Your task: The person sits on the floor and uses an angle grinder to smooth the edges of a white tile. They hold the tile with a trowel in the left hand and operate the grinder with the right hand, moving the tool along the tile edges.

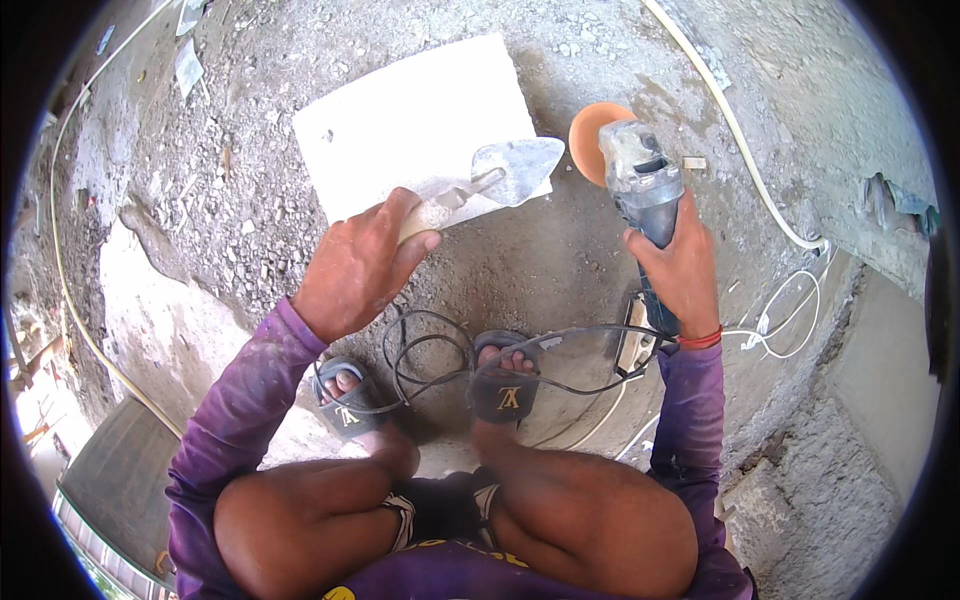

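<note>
You worked in bright, diffuse daylight; glare washed out the white slab (400, 120), while soft shadow darkened the ground (440, 424) between your sandals (505, 398). Fisheye distortion curved your view toward a black, blue-fringed rim, where fine detail softened.

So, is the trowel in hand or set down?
In hand: the left hand grips the trowel by its pale handle, blade extending beyond it.

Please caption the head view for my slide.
Left hand holds a leaf-shaped metal trowel; right hand, a grey angle grinder with orange disc.
</note>
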Motion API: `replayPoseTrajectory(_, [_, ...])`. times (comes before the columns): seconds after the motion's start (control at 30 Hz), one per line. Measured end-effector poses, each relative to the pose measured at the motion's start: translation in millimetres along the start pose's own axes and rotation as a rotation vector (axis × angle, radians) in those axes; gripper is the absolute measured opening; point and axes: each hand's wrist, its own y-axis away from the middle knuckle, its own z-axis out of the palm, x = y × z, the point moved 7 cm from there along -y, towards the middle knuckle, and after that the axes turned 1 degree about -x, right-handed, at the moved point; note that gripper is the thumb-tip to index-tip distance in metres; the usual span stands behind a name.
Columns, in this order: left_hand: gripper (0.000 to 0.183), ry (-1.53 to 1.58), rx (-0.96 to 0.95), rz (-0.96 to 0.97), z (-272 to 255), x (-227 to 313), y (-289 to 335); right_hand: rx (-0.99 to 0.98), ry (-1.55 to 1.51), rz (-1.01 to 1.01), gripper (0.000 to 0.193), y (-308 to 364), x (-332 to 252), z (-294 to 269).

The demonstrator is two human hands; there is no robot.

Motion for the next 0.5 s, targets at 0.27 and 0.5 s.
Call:
replayPoseTrajectory(0.27, [0.042,-0.01,-0.003,0.014,0,-2,0,-0.017,-0.013,0.008,0.055,1,-10,1])
replayPoseTrajectory(0.5, [0.041,-0.02,0.011,0.028,-1,1,0,-0.018,-0.056,0.001,0.055,1,-12,4])
